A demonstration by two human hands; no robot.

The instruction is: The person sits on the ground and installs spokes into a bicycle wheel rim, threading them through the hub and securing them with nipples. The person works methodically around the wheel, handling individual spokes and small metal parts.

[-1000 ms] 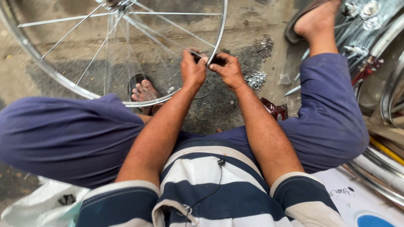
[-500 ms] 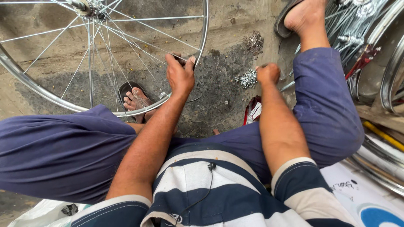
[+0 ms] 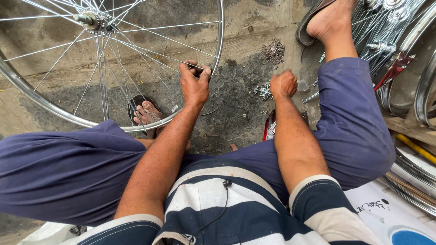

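- Since the earlier frames the right hand [image 3: 284, 84] has let go of the wheel rim [image 3: 221, 41] and moved to the right of it, down toward the heap of small metal nipples [image 3: 263, 90] on the concrete floor [image 3: 254, 27]; a second ago both hands met at the rim.
- The right hand is curled into a loose fist; whether it holds anything cannot be told.
- The left hand [image 3: 194, 84] is closed on a spoke [image 3: 154, 53] just inside the rim.
- Right of the rim, at the lower right corner, lies a white sheet [image 3: 377, 213] with black writing and a blue round patch.
- The wheel is silvery, thin-spoked, its hub [image 3: 86, 19] at upper left, standing on the floor between the person's legs.
- More shiny rims [image 3: 408, 50] are stacked to the right.
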